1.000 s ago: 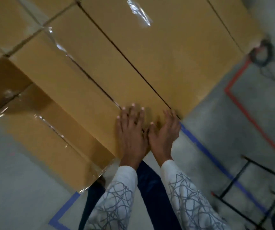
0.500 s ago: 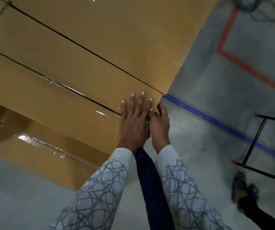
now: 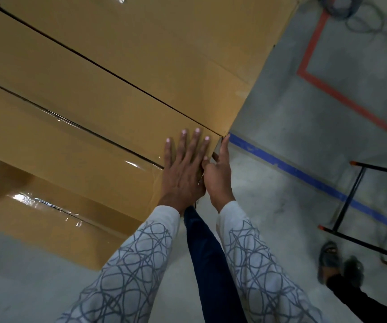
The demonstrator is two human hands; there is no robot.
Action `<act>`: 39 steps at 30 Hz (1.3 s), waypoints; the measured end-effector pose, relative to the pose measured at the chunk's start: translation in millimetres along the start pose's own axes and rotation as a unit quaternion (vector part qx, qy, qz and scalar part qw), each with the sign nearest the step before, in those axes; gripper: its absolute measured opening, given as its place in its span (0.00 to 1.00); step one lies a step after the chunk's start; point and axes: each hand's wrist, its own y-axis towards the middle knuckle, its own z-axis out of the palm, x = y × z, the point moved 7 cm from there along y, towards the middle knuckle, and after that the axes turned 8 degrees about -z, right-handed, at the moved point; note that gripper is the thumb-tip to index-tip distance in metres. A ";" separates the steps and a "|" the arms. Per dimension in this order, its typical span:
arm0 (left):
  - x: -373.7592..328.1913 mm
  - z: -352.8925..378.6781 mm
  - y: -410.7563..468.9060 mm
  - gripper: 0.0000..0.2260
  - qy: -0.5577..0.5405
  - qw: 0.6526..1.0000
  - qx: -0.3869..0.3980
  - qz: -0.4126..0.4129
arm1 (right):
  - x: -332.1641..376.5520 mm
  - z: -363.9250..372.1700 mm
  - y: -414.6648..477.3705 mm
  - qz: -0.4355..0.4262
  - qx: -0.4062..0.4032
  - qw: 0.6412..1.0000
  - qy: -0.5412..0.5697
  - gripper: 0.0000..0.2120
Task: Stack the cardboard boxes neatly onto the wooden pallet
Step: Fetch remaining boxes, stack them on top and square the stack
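While flat by the cardboard box [image 3: 118,101] corner edge, left hand [image 3: 183,173] wide, right hand [image 3: 218,176] grip unclear, floor [image 3: 281,141] alongside.

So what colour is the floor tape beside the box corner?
Blue floor tape, seen in the head view.

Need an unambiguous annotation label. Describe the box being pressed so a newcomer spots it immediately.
Find the cardboard stack filling the upper left. The target box is on its top layer at the near corner, beside the blue floor tape, bounded by a dark gap from the next box. It alone has the left hand flat on top and the right hand against its end.
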 end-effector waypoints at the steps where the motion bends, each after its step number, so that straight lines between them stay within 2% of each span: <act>1: -2.2 -1.1 4.1 0.34 0.003 1.000 0.001 0.010 | -0.3 1.0 0.1 -0.002 0.003 1.000 -0.008 0.39; 7: -11.7 -2.5 28.4 0.43 0.019 0.998 0.013 0.057 | -0.9 -1.1 3.1 -0.011 0.026 0.999 -0.041 0.41; 13: -14.0 1.7 27.2 0.42 0.054 0.996 0.016 0.074 | -0.6 -3.7 4.2 -0.018 0.041 0.995 -0.088 0.41; 36: -15.5 -0.8 27.4 0.37 0.030 0.996 0.034 0.079 | 2.2 -7.9 9.5 -0.022 0.064 0.984 -0.165 0.40; 39: -15.2 0.5 28.0 0.39 0.031 0.996 0.033 0.081 | 2.1 -7.7 10.0 -0.024 0.066 0.984 -0.163 0.40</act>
